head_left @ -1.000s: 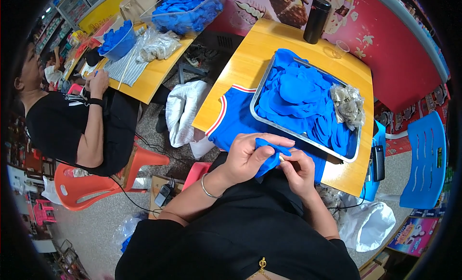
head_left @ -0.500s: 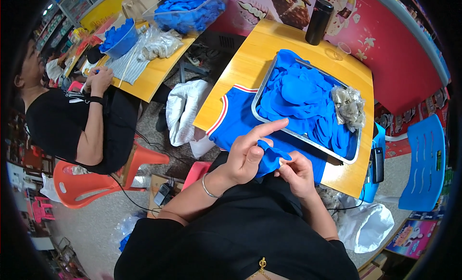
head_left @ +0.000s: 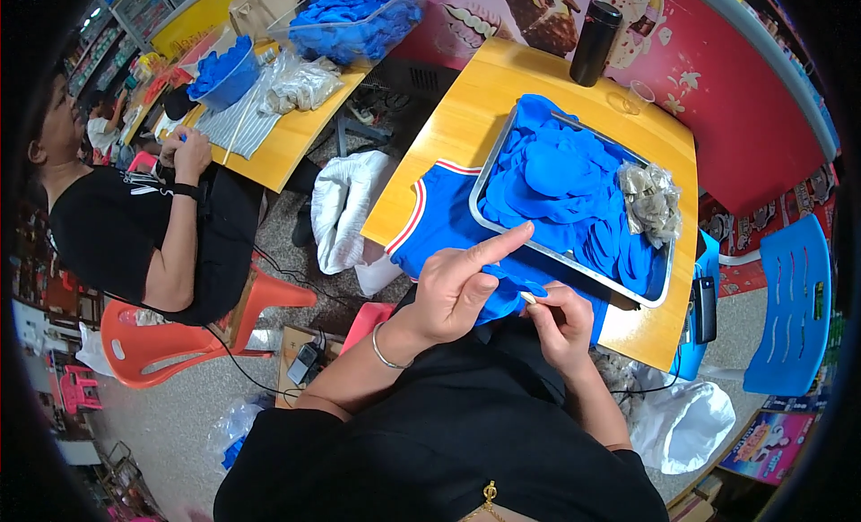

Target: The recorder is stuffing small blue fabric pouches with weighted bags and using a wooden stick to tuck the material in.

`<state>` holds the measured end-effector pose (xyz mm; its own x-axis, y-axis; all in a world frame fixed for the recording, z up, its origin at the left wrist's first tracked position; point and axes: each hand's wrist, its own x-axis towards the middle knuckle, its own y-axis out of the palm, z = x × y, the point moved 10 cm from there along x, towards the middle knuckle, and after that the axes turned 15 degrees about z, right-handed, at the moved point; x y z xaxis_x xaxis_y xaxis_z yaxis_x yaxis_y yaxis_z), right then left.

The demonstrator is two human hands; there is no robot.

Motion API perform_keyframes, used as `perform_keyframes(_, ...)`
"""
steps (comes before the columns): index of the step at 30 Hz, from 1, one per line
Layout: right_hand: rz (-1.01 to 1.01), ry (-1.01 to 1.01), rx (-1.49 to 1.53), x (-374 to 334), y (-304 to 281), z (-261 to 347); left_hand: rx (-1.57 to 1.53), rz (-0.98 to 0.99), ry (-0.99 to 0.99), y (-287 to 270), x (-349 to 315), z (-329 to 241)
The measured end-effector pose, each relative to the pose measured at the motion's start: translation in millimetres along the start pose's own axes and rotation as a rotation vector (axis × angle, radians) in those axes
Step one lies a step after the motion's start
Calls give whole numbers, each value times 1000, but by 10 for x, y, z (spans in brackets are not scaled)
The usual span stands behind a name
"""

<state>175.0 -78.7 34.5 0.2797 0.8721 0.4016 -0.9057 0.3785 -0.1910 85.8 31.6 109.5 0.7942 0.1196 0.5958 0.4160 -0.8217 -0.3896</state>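
The right hand [head_left: 563, 329] is pinching a small pale piece [head_left: 529, 298] between thumb and index finger, at the three o'clock edge of a blue cloth piece [head_left: 504, 304]. The cloth is hanging between both hands, at seven o'clock from the metal tray [head_left: 653, 300]. The left hand [head_left: 451, 293] is touching the cloth, index finger pointing toward two o'clock; whether its hidden fingers are gripping cannot be told.

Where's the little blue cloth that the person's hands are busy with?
In the head view, the blue cloth is just right of and below the middle, between the left hand and right hand, near the metal tray.
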Motion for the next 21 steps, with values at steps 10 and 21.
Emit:
perform_keyframes(10,3,12,104,-27,92,-33,-38,12,17,3,14,-33)
perform_keyframes(21,8,82,220,-28,117,-75,-109,55,-85,86,12,113)
